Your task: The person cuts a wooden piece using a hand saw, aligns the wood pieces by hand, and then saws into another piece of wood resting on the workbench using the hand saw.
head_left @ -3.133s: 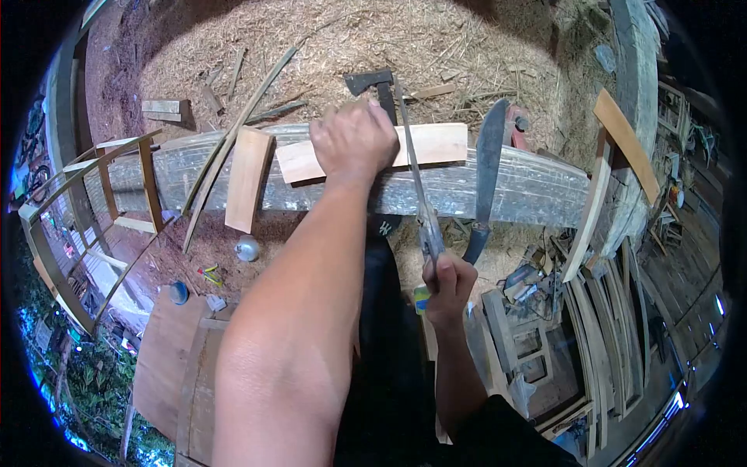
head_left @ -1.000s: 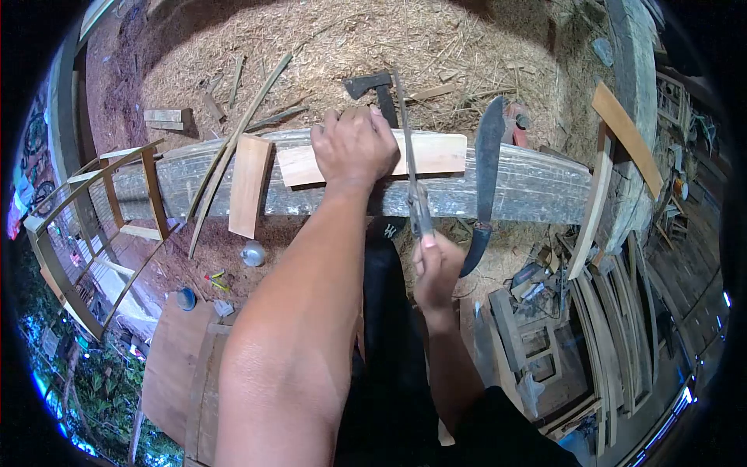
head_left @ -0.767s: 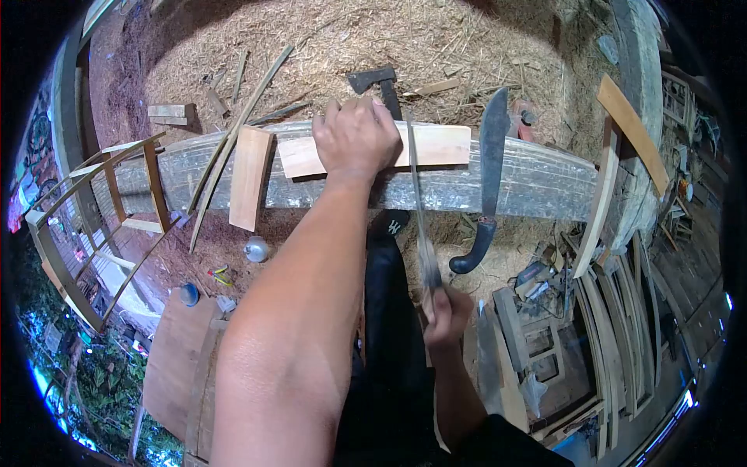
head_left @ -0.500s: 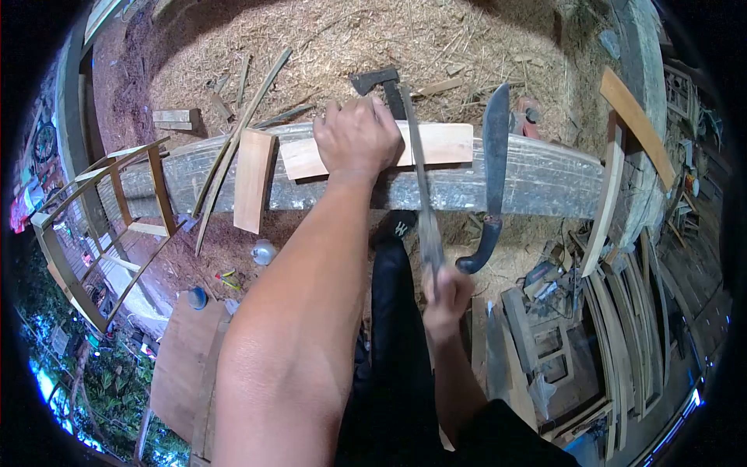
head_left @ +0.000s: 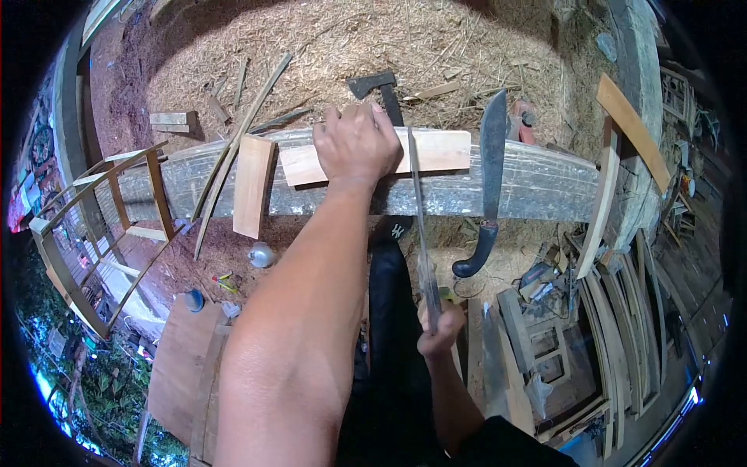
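Note:
My left hand [head_left: 356,146] presses down on a short pale board [head_left: 443,151] lying along a grey timber beam [head_left: 311,198], its fingers curled over the far edge. Low in the view, my right hand [head_left: 441,328] is closed round the handle end of a saw [head_left: 422,233]. The thin blade runs away from me across the board, just right of my left hand, its tip near the far edge. To the right a machete [head_left: 492,159] with a black handle lies across the beam. Another pale board [head_left: 253,187] rests across it on the left.
Beyond the beam, an axe [head_left: 373,82] lies among wood shavings. Thin strips [head_left: 245,128] cross the beam at left, near a wooden frame [head_left: 159,194]. Curved wood pieces [head_left: 634,132] stand at right, with more curved slats [head_left: 622,335] below. My leg [head_left: 393,303] is under the beam.
My right hand has drawn the saw back toward me, so the tip that reached past the board now sits near its far edge. My left hand stays on the board.

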`<action>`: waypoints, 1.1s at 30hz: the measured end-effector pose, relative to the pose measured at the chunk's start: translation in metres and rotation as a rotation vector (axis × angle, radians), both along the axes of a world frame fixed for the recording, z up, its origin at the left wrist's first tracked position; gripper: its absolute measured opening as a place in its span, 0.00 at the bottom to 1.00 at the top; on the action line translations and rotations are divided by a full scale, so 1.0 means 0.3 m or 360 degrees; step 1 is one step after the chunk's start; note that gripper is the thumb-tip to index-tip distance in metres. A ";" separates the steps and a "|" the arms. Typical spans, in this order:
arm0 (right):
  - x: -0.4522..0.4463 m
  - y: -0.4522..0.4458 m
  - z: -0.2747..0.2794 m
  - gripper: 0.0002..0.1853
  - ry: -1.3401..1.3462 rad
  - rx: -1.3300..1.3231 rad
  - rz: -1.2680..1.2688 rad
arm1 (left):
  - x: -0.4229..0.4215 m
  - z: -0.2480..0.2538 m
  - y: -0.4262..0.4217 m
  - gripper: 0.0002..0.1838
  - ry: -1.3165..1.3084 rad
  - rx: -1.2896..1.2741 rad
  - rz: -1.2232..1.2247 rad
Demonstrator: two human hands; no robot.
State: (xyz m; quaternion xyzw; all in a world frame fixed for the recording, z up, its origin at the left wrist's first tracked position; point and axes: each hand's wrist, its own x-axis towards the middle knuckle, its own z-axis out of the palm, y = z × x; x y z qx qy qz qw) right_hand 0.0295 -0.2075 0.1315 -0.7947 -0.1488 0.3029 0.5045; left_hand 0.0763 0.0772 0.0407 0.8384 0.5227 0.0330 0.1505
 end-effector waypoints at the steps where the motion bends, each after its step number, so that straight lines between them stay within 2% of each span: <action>1: 0.004 0.000 -0.007 0.25 -0.0067 -0.0069 0.0009 | -0.001 -0.002 -0.001 0.18 0.0013 0.0034 0.0004; 5: 0.093 0.139 -0.175 0.34 -0.0292 -0.0321 0.0210 | -0.003 -0.004 -0.009 0.18 0.0014 0.0005 0.0010; 7: 0.154 0.259 -0.157 0.34 0.0220 0.0207 0.0037 | -0.003 -0.010 -0.009 0.18 0.0020 -0.0013 -0.0003; 8: 0.137 0.229 -0.128 0.35 -0.0102 0.0012 0.0163 | -0.005 -0.013 -0.002 0.19 0.0022 -0.0035 -0.0013; 9: 0.034 0.127 -0.121 0.36 0.0123 0.0072 -0.0108 | -0.017 -0.011 -0.005 0.19 0.0036 -0.0047 -0.0017; 11: -0.066 -0.023 -0.078 0.37 0.0319 0.0124 -0.0376 | -0.004 -0.009 -0.003 0.19 0.0002 -0.0042 0.0004; 13: -0.042 -0.057 -0.025 0.32 0.0216 0.0189 -0.0098 | -0.001 -0.005 -0.001 0.19 0.0016 -0.0035 0.0010; 14: -0.024 -0.051 -0.051 0.33 0.0105 0.0142 0.0004 | -0.003 -0.003 -0.004 0.18 0.0041 -0.0032 -0.0009; 16: 0.058 0.114 -0.122 0.34 -0.0035 0.0058 0.0008 | 0.004 0.004 -0.002 0.19 0.0043 -0.0049 -0.0004; 18: 0.153 0.301 -0.180 0.32 0.0135 0.0297 -0.0020 | -0.002 0.002 -0.012 0.19 0.0054 -0.0058 0.0027; 21: 0.105 0.227 -0.183 0.30 0.0269 0.0287 0.0015 | -0.007 -0.011 -0.005 0.19 0.0030 -0.0018 0.0003; 22: 0.019 0.123 -0.199 0.31 -0.0072 0.0081 0.0023 | -0.017 -0.009 -0.021 0.19 0.0031 -0.0036 -0.0007; 25: -0.022 0.054 -0.048 0.33 -0.0009 0.0113 -0.0035 | -0.004 -0.011 -0.001 0.19 0.0010 -0.0010 -0.0029; 26: -0.038 -0.035 -0.113 0.33 0.0035 0.0282 -0.0016 | -0.007 -0.012 0.004 0.19 0.0017 -0.0010 -0.0009; 28: -0.002 0.014 -0.135 0.33 0.0010 0.0204 0.0020 | -0.005 -0.005 0.001 0.19 -0.0013 0.0004 -0.0044; 31: 0.089 0.191 -0.143 0.35 0.0197 0.0102 -0.0062 | 0.036 -0.019 0.030 0.19 0.0048 -0.0051 0.0115; 33: 0.116 0.189 -0.133 0.37 0.0133 0.0133 -0.0020 | 0.016 -0.020 0.025 0.19 0.0088 -0.0083 0.0209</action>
